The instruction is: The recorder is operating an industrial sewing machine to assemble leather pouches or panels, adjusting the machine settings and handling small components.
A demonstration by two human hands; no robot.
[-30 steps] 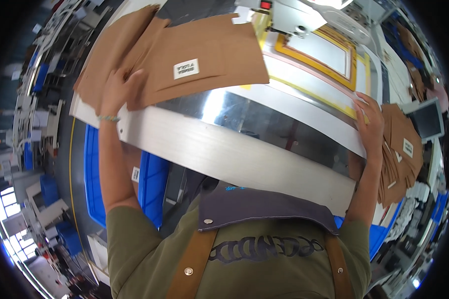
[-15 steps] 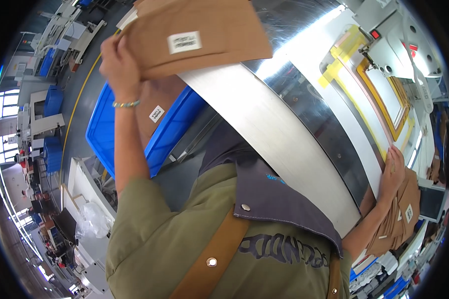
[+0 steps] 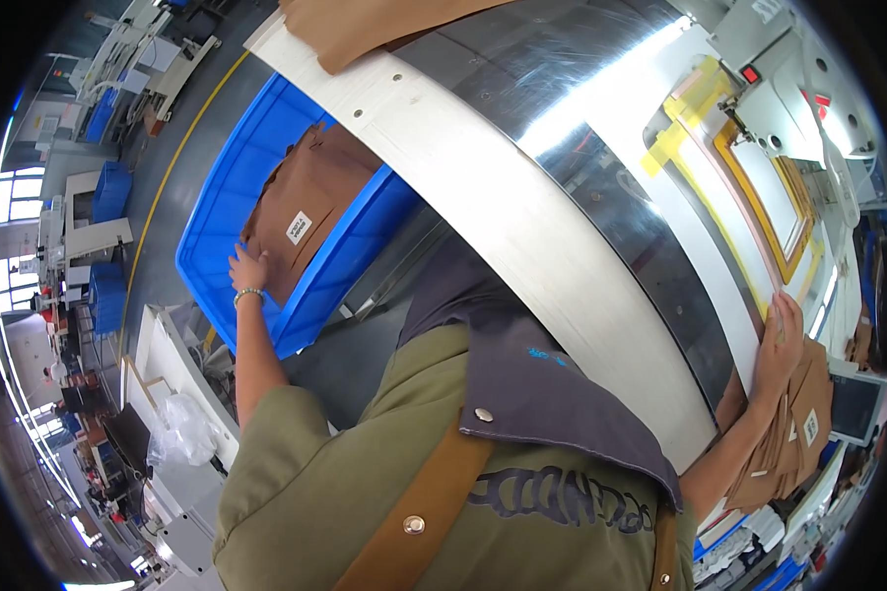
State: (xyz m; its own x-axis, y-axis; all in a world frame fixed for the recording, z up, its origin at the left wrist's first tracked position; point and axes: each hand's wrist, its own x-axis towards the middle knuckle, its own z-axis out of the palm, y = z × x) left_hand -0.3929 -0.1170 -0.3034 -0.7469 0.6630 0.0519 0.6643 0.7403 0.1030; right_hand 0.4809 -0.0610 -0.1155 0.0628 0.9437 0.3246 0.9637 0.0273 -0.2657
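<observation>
My left hand [image 3: 249, 268] reaches into a blue plastic bin [image 3: 199, 231] on the left. Its fingers are spread against the edge of a stack of brown fabric pieces [image 3: 320, 192], the top one bearing a white label [image 3: 299, 228]. I see nothing gripped in it. My right hand [image 3: 781, 345] lies with fingers stretched out at the lower corner of a white board with a yellow-taped frame [image 3: 759, 236]. Its thumb is mostly hidden. Beside and below it hang several more brown fabric pieces [image 3: 788, 433], also labelled.
A long metal table edge [image 3: 522, 227] curves across in front of me, with a shiny dark top [image 3: 650, 261]. More brown fabric [image 3: 365, 25] lies at its far end. A white machine head [image 3: 808, 108] stands over the frame. A plastic bag [image 3: 182, 428] sits lower left.
My left hand has come down from the raised brown fabric piece into the bin and no longer holds that piece. My right hand has hardly moved.
</observation>
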